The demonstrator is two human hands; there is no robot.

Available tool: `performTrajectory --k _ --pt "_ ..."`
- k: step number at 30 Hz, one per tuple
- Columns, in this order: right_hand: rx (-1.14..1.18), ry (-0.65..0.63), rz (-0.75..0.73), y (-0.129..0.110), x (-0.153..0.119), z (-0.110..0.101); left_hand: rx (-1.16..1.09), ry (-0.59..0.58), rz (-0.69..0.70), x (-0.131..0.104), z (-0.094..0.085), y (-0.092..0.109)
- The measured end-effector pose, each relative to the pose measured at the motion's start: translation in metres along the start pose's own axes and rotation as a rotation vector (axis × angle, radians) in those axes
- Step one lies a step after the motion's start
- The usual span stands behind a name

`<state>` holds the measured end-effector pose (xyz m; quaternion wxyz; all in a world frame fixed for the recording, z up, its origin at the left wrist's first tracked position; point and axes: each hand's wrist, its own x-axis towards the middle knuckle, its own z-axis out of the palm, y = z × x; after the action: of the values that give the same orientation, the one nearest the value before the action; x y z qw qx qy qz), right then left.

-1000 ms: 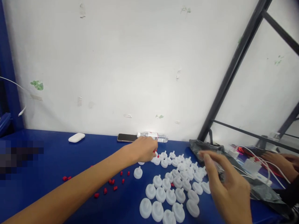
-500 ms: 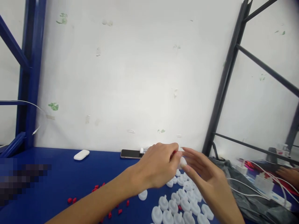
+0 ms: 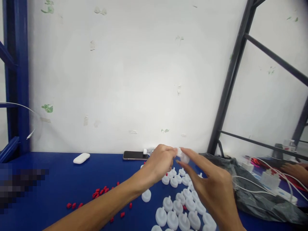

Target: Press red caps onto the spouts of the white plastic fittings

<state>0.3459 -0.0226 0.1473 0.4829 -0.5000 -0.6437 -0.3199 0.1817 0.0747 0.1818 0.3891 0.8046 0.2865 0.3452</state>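
A white plastic cap with a thin spout [image 3: 184, 158] is held up between my two hands above the table. My right hand [image 3: 209, 179] grips its wide side between thumb and forefinger. My left hand [image 3: 161, 165] is closed, its fingertips pinching the cap's other end; any small piece inside those fingers is hidden. Below, many similar white spouted caps [image 3: 172, 220] lie on the blue table, most with the spout up. Small red pieces [image 3: 96, 194] are scattered left of them, partly behind my left forearm, and a few lie among the caps.
A white rounded case [image 3: 81, 158] and a dark phone [image 3: 135, 155] lie near the wall. At the right are a grey plastic bag [image 3: 252, 192], white cables and a charger [image 3: 269, 179]. Another person's hand [image 3: 295, 170] shows at the far right. Metal frame posts [image 3: 228, 86] stand on both sides.
My hands have tilted the cap, and more of it now shows between them. A red spot seen at my left fingers is out of sight. The camera view has shifted slightly.
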Motion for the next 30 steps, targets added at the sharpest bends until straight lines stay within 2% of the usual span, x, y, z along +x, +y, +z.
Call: performTrajectory --k 2,4,6,8,10,13,16,21,25,27,30 --pt "-0.148 0.099 0.037 0.015 -0.002 -0.01 0.034 0.025 -0.038 0.009 -0.018 -0.007" --pt "-0.299 0.213 0.22 0.029 -0.003 -0.021 0.108 0.018 -0.062 0.016 -0.036 -0.015" --pt "-0.312 0.177 0.367 0.035 -0.003 -0.028 0.208 -0.055 -0.077 0.02 -0.042 -0.026" --pt "-0.2 0.045 0.392 0.031 -0.001 -0.027 0.327 -0.169 -0.078 0.018 -0.033 -0.038" --pt "-0.042 -0.091 0.35 0.02 0.0 -0.022 0.446 -0.284 -0.06 0.012 -0.016 -0.047" --pt "0.123 -0.222 0.315 0.002 0.002 -0.014 0.557 -0.394 -0.018 0.004 0.003 -0.053" --pt "0.189 -0.263 0.287 -0.004 0.002 -0.011 0.55 -0.458 0.024 0.003 -0.002 -0.047" --pt "0.213 -0.308 0.234 -0.003 0.006 -0.005 0.377 -0.474 0.117 0.007 -0.036 -0.02" --pt "0.259 -0.355 0.261 -0.012 0.007 0.001 0.212 -0.531 0.173 0.0 -0.048 0.0" --pt "0.265 -0.356 0.285 -0.017 0.007 0.003 0.21 -0.516 0.199 -0.003 -0.049 0.006" --pt "0.266 -0.341 0.297 -0.022 0.006 0.004 0.338 -0.427 0.201 -0.002 -0.054 0.007"
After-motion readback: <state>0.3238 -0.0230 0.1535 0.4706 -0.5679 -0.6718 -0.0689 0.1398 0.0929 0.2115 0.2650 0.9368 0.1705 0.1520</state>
